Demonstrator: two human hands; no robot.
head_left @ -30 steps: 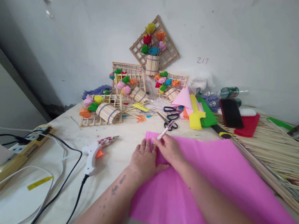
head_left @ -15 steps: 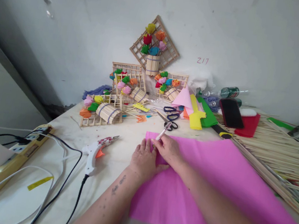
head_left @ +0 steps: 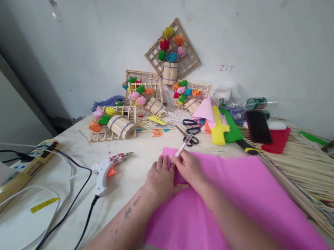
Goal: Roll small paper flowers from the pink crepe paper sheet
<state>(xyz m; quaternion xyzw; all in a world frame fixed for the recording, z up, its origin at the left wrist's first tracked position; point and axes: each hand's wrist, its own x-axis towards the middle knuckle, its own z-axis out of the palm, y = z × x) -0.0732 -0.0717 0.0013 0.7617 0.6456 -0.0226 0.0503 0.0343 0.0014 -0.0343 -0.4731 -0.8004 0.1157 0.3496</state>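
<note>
Pink paper [head_left: 237, 203]: spread flat on the table [head_left: 129, 203].
Left hand [head_left: 161, 179]: flat, pressing the paper's left edge.
Right hand [head_left: 190, 169]: gripping a pen [head_left: 182, 146].
Wall writing [head_left: 226, 68]: red "217".

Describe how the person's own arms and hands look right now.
Both forearms are bare, with no sleeves, gloves, watch or rings visible. The left forearm carries small dark tattoo-like marks near the wrist and a few specks lower down. The left hand and right hand are unadorned.
</note>
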